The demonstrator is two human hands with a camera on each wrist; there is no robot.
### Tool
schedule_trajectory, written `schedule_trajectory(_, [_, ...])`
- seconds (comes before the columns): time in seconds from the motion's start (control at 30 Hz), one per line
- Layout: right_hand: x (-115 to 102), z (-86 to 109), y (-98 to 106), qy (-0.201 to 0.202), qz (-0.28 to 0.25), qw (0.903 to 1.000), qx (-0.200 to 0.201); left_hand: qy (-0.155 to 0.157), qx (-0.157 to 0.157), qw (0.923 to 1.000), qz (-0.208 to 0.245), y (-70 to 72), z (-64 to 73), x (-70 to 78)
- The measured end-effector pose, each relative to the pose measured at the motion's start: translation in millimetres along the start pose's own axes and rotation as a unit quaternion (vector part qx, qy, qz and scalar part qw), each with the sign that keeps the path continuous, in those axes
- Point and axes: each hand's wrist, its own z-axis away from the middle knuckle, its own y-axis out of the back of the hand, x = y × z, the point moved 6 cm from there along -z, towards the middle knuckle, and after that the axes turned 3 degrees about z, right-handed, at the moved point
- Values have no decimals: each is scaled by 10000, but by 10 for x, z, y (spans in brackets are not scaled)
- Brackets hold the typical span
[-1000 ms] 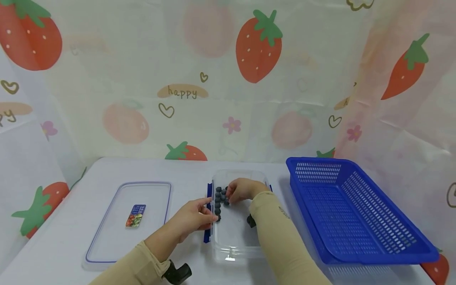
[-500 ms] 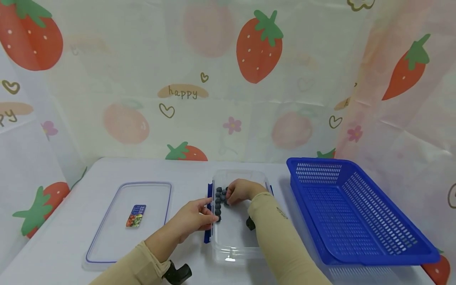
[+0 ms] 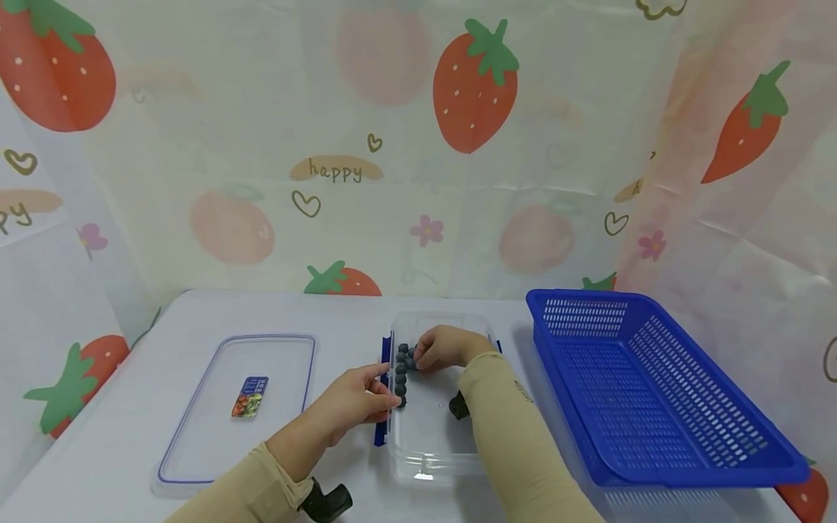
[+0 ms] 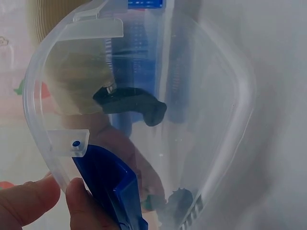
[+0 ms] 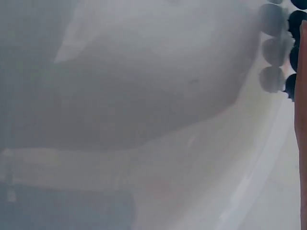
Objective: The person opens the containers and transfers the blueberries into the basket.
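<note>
A clear plastic box (image 3: pixel 431 459) with blue side latches stands mid-table. Blueberries (image 3: pixel 401 379) form a row along its left wall, with a few more beside the row's far end. My left hand (image 3: pixel 356 398) grips the left wall; in the left wrist view its fingertips (image 4: pixel 38 196) meet the box rim above the blue latch (image 4: pixel 108 179). My right hand (image 3: pixel 450 347) reaches inside, thumb and forefinger pinching at a blueberry largely hidden behind them. The right wrist view shows several dark blueberries (image 5: pixel 298 21) and their reflections, next to a finger (image 5: pixel 301 115).
A clear lid (image 3: pixel 196 454) with a blue seal lies at the left, a small colourful label (image 3: pixel 250 396) on it. On the right stands a blue perforated basket (image 3: pixel 660 392). A black wrist mount (image 3: pixel 327 501) juts from the left sleeve. A strawberry-print sheet (image 3: pixel 405 211) hangs behind.
My right fingers have shifted very slightly at the second group of blueberries, and the lowest one there no longer shows below them. My left hand stays on the box wall.
</note>
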Motion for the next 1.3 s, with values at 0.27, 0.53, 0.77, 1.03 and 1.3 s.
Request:
schedule_trajectory(0.27, [-122, 73, 64, 347, -488, 9982, -99, 82, -26, 10000, -7, 17, -12, -12])
schedule_trajectory(0.53, [-348, 198, 246, 1075, -1003, 9891, -63, 213, 30, 9997, -78, 15, -36, -8])
schedule_trajectory(0.77, [-516, 390, 443, 1608, -1218, 9792, 204, 248, 16, 9997, -77, 3, -24, -6])
schedule_trajectory(1.03, [-624, 626, 796, 1972, -961, 9744, 500, 180, 24, 9998, -94, -1, -15, -14])
schedule_trajectory(1.3, [-577, 989, 1327, 2318, -1232, 9612, 849, 182, 18, 9998, -77, -2, 14, -31])
